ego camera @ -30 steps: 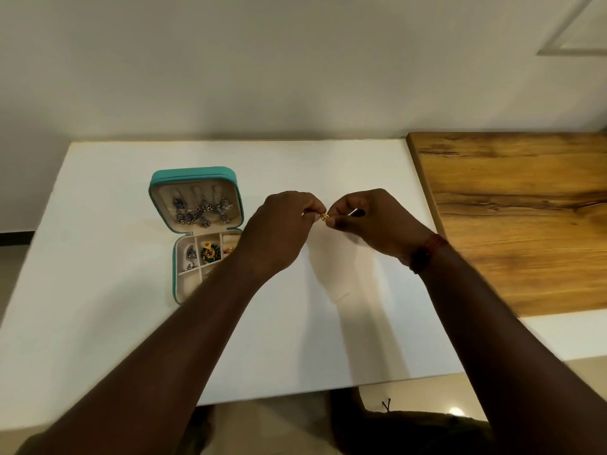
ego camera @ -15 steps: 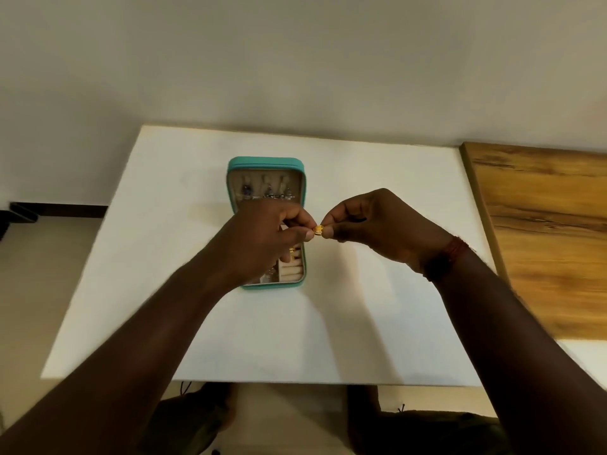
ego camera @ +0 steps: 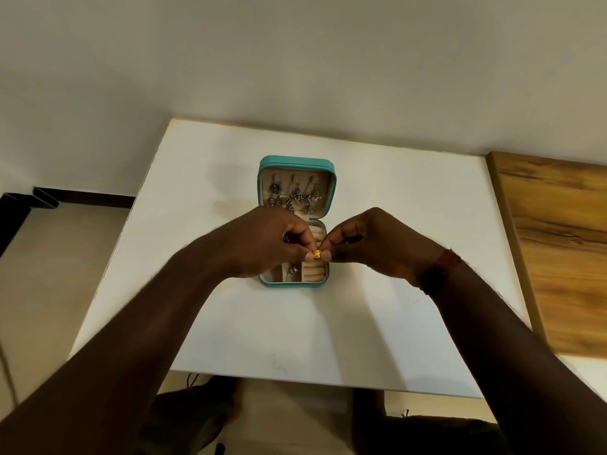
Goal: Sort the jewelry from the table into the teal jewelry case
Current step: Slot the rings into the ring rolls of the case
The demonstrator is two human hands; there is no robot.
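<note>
The teal jewelry case [ego camera: 296, 162] lies open in the middle of the white table [ego camera: 394, 198], its lid upright at the back with several silver earrings [ego camera: 292, 196] hanging inside. My left hand [ego camera: 262, 244] and my right hand [ego camera: 374, 244] meet above the case's tray and together pinch a small gold piece of jewelry [ego camera: 317, 254] between their fingertips. My left hand covers most of the tray's left compartments. The cream ring rolls [ego camera: 313, 270] and a small silver piece [ego camera: 292, 271] show below my fingers.
A wooden tabletop [ego camera: 558, 244] adjoins the white table on the right. A plain wall rises behind the table. A dark frame [ego camera: 19, 205] stands on the floor at the left. My legs show under the table's near edge.
The view has swung left, so the case now sits centred under my hands. Both hands still pinch the gold piece and have come over the case's tray.
</note>
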